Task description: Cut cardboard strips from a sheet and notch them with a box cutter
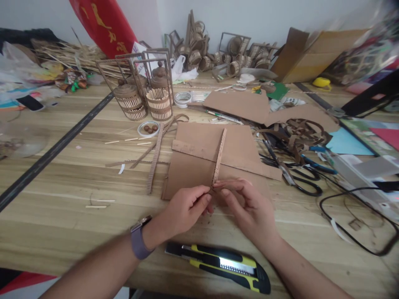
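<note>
A narrow cardboard strip [220, 155] stretches away from my fingertips, above a stack of cardboard sheets [188, 172]. My left hand [187, 206] pinches the strip's near end between thumb and forefinger. Close beside it, my right hand [249, 205] touches the same end with thumb and fingers drawn together. A second cardboard strip [155, 160] lies on the table left of the sheets. On the table just below my hands rests a yellow and black utility knife [222, 265]. The exact contact at the fingertips is partly hidden.
Lidded lantern-like models [158, 97] stand at the back left near a roll of tape [183, 99]. A smaller ring [149, 129] holds several brown beads. To the right lie scissors [301, 180], coiled brown strips [305, 135] and a black cable [324, 211]. An open carton [324, 54] stands behind.
</note>
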Tool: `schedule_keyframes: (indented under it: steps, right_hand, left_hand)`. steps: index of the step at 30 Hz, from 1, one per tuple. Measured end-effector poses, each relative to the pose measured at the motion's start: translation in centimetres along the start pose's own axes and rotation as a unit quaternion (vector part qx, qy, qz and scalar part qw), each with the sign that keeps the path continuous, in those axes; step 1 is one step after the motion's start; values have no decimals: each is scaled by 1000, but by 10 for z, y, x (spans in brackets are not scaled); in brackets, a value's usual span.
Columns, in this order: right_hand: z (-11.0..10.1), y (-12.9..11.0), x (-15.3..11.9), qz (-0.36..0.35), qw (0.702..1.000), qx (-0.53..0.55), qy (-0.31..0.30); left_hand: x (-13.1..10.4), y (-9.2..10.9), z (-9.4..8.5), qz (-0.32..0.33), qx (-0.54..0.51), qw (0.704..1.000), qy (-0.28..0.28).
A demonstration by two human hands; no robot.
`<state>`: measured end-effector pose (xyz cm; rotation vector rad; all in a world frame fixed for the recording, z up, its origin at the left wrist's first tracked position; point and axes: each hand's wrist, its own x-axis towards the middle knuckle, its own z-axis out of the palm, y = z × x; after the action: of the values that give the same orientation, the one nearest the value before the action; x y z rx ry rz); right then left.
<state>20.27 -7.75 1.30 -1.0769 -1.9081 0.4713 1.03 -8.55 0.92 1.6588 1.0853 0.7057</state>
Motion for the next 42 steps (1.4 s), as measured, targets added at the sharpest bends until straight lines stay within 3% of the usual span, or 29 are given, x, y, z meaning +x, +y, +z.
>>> schedule_keyframes:
  steps: [3, 10, 22, 34, 42]
  right_hand:
    - [1, 0, -2, -22, 1000, -11, 7]
    - [9, 0, -3, -144, 988, -44, -8]
    - [10, 6, -7, -126, 988, -95, -1]
    - [8, 8, -11, 5, 998, -47, 31]
    - [9, 4, -8, -95, 994, -51, 8]
  left_hand:
    - [0, 1, -1, 1, -4, 1000, -2]
    - [3, -4, 3, -34, -129, 991, -14]
    - [2, -2, 3, -21, -57, 998, -1]
    - [1, -3, 2, -12, -69, 997, -23]
    - [2, -3, 3, -27, -126, 991, -20]
